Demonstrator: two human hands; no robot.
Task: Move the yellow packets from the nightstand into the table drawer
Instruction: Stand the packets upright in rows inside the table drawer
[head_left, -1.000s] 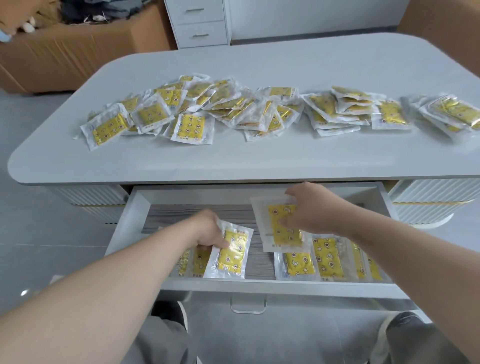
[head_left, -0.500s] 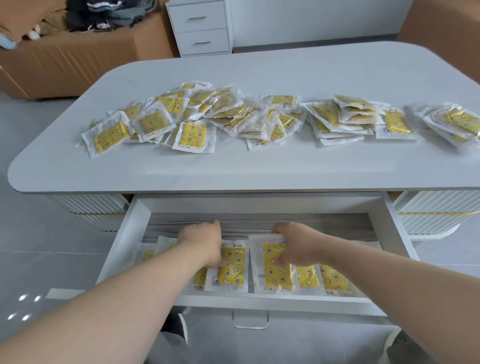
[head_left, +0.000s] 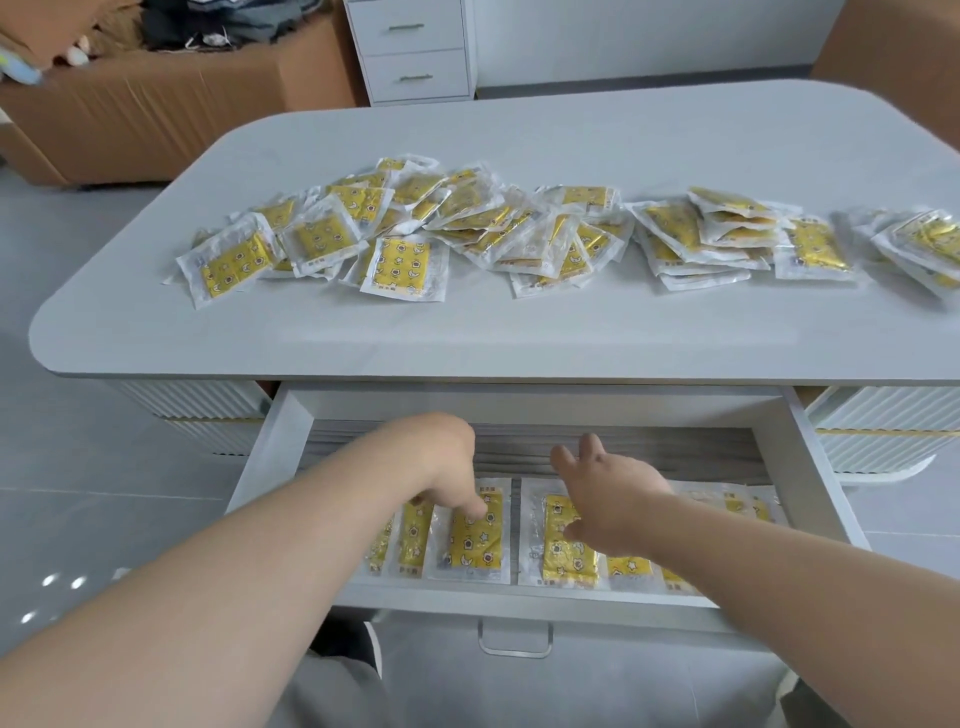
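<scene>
Several yellow packets (head_left: 405, 262) in clear wrappers lie in a long heap across the grey tabletop (head_left: 519, 332). Below it the white drawer (head_left: 275, 447) stands pulled out, with a row of yellow packets lying flat along its front. My left hand (head_left: 449, 467) reaches down into the drawer, its fingertips touching one packet (head_left: 475, 540) there. My right hand (head_left: 605, 491) hovers just above a neighbouring packet (head_left: 563, 553), fingers spread and holding nothing.
The drawer's metal handle (head_left: 514, 642) hangs at its front. A white chest of drawers (head_left: 413, 49) stands behind the table, and brown cardboard boxes (head_left: 156, 104) with clothes sit at the back left. Grey tiled floor (head_left: 78, 493) surrounds the table.
Both hands have laid their packets flat in the drawer. My right hand has let go and lifted with fingers spread; my left hand's fingertips stay on its packet.
</scene>
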